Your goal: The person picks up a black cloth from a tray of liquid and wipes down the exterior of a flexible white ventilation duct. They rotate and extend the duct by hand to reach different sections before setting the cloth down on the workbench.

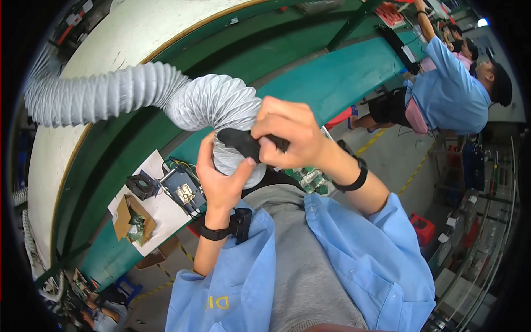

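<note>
A grey ribbed flexible duct (124, 88) comes in from the left and bends down in front of my chest. My left hand (221, 180) is closed around its lower stretch, fingers on one side and thumb on the other. A soft-looking black piece (238, 141) lies against the duct; its exact kind is unclear. My right hand (290, 135) pinches this black piece with bent fingers, and part of it is hidden inside the grip. My left thumb tip is close to the black piece's lower edge.
Behind the duct runs a green workbench (332, 74) under a pale shelf (119, 36). A fan (142, 187), a fixture with a metal part (185, 192) and a cardboard box (134, 221) of green boards stand at left. Another person (448, 91) works at right, near a red stool (423, 229).
</note>
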